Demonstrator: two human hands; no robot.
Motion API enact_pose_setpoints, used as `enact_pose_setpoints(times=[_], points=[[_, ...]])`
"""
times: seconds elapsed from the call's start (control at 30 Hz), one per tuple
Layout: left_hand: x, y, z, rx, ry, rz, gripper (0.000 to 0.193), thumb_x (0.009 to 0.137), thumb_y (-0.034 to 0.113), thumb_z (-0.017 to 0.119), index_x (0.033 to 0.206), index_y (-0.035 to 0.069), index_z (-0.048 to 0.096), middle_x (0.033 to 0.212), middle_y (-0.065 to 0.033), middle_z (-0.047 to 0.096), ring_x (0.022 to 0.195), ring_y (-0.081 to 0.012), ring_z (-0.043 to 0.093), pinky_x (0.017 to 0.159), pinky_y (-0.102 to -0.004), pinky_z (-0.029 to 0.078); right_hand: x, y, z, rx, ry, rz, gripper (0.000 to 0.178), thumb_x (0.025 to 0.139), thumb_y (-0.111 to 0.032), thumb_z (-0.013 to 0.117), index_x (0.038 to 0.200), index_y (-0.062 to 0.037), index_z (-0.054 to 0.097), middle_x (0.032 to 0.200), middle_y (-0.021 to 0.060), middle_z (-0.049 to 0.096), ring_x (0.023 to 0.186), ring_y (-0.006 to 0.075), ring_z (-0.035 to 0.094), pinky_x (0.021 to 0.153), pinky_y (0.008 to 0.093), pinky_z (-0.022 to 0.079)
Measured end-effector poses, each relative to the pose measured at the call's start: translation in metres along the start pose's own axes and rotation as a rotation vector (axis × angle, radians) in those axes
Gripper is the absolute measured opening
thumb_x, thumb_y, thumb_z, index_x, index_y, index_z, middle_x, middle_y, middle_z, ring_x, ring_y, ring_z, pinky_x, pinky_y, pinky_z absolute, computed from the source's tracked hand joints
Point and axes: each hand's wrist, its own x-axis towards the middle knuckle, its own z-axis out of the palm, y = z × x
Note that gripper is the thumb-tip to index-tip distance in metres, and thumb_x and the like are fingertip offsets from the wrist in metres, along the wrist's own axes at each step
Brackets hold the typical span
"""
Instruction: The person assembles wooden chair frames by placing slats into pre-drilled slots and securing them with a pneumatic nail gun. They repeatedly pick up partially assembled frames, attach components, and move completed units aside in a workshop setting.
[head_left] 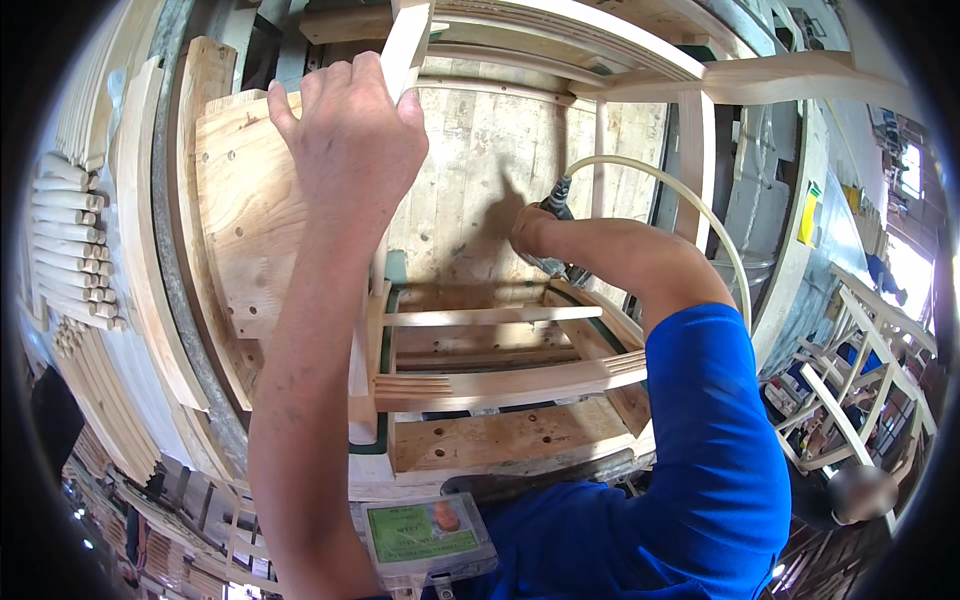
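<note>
A pale wooden frame of posts, rails and slats lies across the work surface before me. My left hand is at its far left, fingers curled over beside an upright post, which it grips; the fingertips are hidden. My right hand reaches inside the frame and is closed around an air-powered tool. Much of the tool's metal body is covered by the hand and forearm. From its top, a pale yellow air hose arcs to the right and down past my upper arm.
A worn wooden board backs the frame, and a thick plywood block stands left of it. Bundled wooden spindles lie far left. At right, assembled wooden frames and another person are visible. A badge holder hangs at my chest.
</note>
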Motion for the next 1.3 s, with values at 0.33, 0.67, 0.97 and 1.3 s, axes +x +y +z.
enact_pose_setpoints(times=[0.33, 0.67, 0.97, 1.3], points=[[0.001, -0.007, -0.002, 0.028, 0.032, 0.030, 0.035, 0.087, 0.025, 0.075, 0.114, 0.003, 0.068, 0.107, -0.0093, 0.072, 0.114, -0.0300, 0.064, 0.115, -0.0682, 0.031, 0.005, -0.002, -0.021, -0.021, -0.041, -0.003, 0.021, 0.090, -0.022, 0.072, 0.105, -0.0100, 0.082, 0.110, 0.0114, 0.078, 0.100, 0.0324, 0.073, 0.075, 0.0557, 0.058], [-0.001, 0.005, -0.008, 0.062, -0.039, -0.008, 0.050, 0.089, 0.030, 0.073, 0.131, 0.006, 0.062, 0.121, -0.0181, 0.068, 0.123, -0.0367, 0.060, 0.119, -0.0646, 0.026, -0.112, -0.025, -0.040, 0.193, 0.234, 0.436, 0.028, 0.091, -0.023, 0.068, 0.108, -0.0057, 0.081, 0.113, 0.0179, 0.075, 0.099, 0.0363, 0.071, 0.073, 0.0629, 0.054], [-0.011, 0.031, -0.053, 0.083, -0.002, 0.027, 0.075, 0.091, 0.032, 0.072, 0.152, 0.001, 0.042, 0.148, -0.0268, 0.051, 0.144, -0.0472, 0.039, 0.122, -0.0600, 0.026, -0.404, -0.177, -0.042, 0.714, 1.173, 0.954, 0.052, 0.077, -0.010, 0.068, 0.126, 0.0047, 0.056, 0.090, 0.0181, 0.070, 0.079, 0.0369, 0.073, 0.069, 0.0480, 0.057], [-0.087, 0.052, -0.104, 0.254, -0.105, -0.136, 0.092, 0.089, 0.023, 0.077, 0.160, -0.001, 0.025, 0.166, -0.0263, 0.027, 0.152, -0.0448, 0.030, 0.121, -0.0555, 0.031, -0.570, -0.315, 0.154, 1.074, 1.053, 1.779, 0.031, 0.085, -0.026, 0.075, 0.110, -0.0091, 0.067, 0.095, 0.0174, 0.073, 0.097, 0.0374, 0.072, 0.086, 0.0503, 0.055]])
